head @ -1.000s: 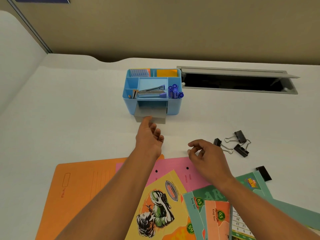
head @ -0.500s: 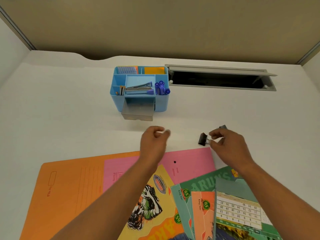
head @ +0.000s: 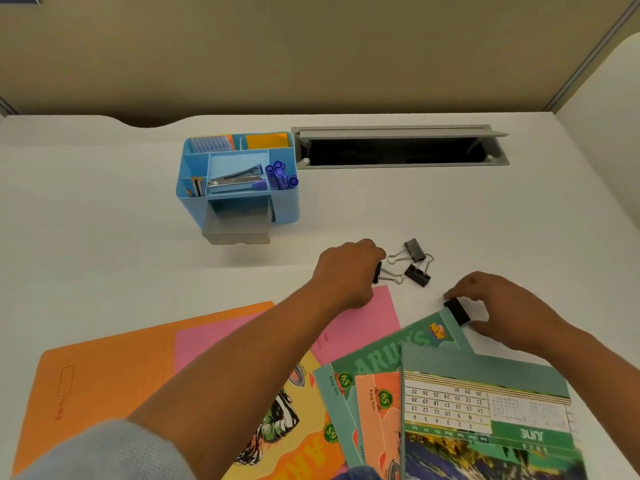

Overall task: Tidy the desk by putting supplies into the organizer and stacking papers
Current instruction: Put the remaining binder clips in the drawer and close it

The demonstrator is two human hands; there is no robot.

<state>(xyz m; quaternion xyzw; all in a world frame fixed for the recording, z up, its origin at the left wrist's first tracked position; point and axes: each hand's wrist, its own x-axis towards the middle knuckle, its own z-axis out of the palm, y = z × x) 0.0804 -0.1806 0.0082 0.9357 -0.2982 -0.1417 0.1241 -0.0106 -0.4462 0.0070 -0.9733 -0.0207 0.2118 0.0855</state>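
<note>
Partway through. Blue organizer [head: 287,209] sits well ahead of the left hand [head: 346,271]; stapler [head: 239,180], purple markers [head: 278,174] and pencils [head: 197,187] are already in its compartments, and its front drawer [head: 235,233] stands pulled open.

Left hand grips a wire-handled binder clip [head: 389,276] by the black body, fingers curled. Two loose binder clips [head: 415,249] lie just right of that hand.

Right hand [head: 505,306] pinches a flat black clip [head: 457,311] between fingers and thumb, at a green notebook [head: 381,362] corner.

Left to do, by my reading: four clips into the organizer. Papers under the forearms, orange folder [head: 104,368], pink folder [head: 360,323] and calendar [head: 485,403], lie fanned, not stacked.
</note>
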